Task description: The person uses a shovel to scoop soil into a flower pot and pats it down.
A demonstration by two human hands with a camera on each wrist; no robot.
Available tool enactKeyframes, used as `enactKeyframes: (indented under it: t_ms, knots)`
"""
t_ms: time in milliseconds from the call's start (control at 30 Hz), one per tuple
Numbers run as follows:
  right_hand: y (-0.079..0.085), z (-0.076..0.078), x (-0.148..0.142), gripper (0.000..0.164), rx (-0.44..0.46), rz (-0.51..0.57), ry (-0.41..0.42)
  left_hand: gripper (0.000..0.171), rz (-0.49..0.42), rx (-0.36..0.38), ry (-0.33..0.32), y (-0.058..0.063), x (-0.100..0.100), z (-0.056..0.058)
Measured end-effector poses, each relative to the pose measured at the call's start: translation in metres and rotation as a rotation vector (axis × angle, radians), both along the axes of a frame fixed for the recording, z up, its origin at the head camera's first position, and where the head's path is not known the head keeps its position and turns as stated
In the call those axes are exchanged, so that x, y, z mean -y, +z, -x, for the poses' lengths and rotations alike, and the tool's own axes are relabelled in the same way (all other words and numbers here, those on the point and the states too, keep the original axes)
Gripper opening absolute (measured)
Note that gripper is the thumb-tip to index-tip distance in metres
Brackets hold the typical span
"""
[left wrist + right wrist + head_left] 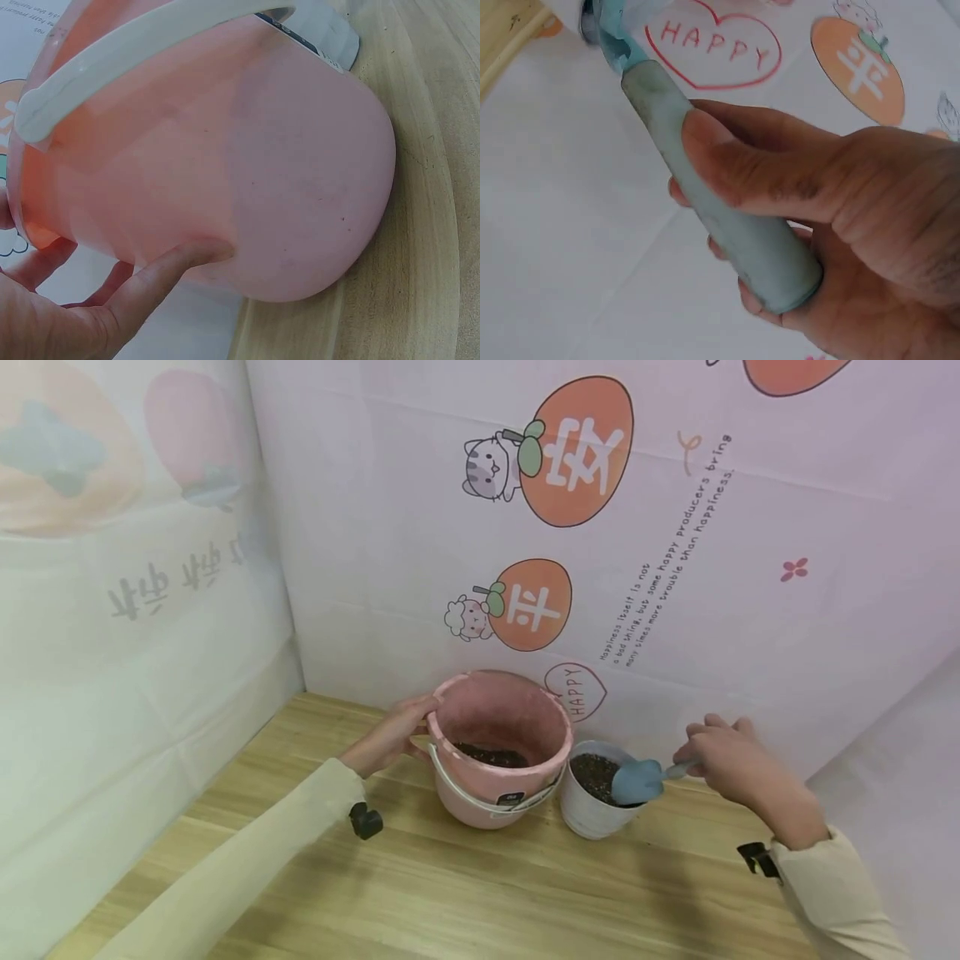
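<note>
A pink bucket (480, 793) with a white handle (112, 67) stands upright on the table, dark soil (491, 755) in its bottom. My left hand (397, 731) holds it at the left side of the rim, and in the left wrist view one finger (202, 251) touches its outer wall. To the bucket's right is a white flowerpot (588, 810) filled with dark soil (595, 777). My right hand (738, 764) grips a blue-green hand trowel by its handle (712, 195). The trowel's blade (637, 782) lies over the right part of the pot's soil; whether soil is on it, I cannot tell.
The wood-grain table (480, 893) runs in front of the bucket and pot. Close behind them rises a white printed cloth wall (390, 568), and another cloth wall (150, 693) bounds the left. A pale panel (900, 793) stands at the right.
</note>
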State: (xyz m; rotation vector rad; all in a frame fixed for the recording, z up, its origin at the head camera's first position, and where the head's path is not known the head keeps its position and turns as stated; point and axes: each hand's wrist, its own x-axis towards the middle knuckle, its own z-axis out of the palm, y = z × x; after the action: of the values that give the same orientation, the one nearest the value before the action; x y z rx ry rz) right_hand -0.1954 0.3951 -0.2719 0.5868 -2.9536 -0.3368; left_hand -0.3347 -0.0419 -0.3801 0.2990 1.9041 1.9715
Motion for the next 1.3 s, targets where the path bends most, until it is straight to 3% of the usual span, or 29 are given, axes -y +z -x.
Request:
enactKeyframes:
  t_ms: [167, 300, 500, 667, 800, 1033, 1233, 1300]
  knots:
    - [-0.002, 0.004, 0.002, 0.021, 0.034, 0.027, -0.027, 0.058, -0.012, -0.005, -0.008, 0.0, 0.001, -0.001]
    - [-0.001, 0.005, -0.007, 0.021, 0.006, 0.071, 0.001, 0.058, -0.017, -0.014, -0.013, 0.001, 0.002, -0.002]
    - [-0.008, 0.024, -0.036, 0.027, -0.047, 0.235, 0.211, 0.055, -0.017, -0.012, 0.013, 0.001, 0.003, -0.001]
    - [-0.035, 0.047, -0.056, 0.023, 0.087, 0.405, 0.368, 0.055, -0.016, -0.008, 0.013, 0.001, 0.003, 0.0]
    - [-0.047, 0.054, -0.06, 0.022, 0.125, 0.425, 0.431, 0.057, -0.017, 0.001, -0.002, -0.001, 0.002, 0.0]
    - [-0.037, 0.049, -0.047, 0.023, 0.089, 0.333, 0.302, 0.055, -0.019, -0.004, 0.017, 0.001, 0.002, -0.001]
    - [-0.033, 0.039, -0.039, 0.023, 0.011, 0.3, 0.244, 0.058, -0.012, -0.01, 0.003, 0.0, 0.001, -0.003]
    - [-0.035, 0.037, -0.034, 0.022, 0.022, 0.297, 0.211, 0.059, -0.011, -0.018, 0.003, 0.0, 0.001, -0.003]
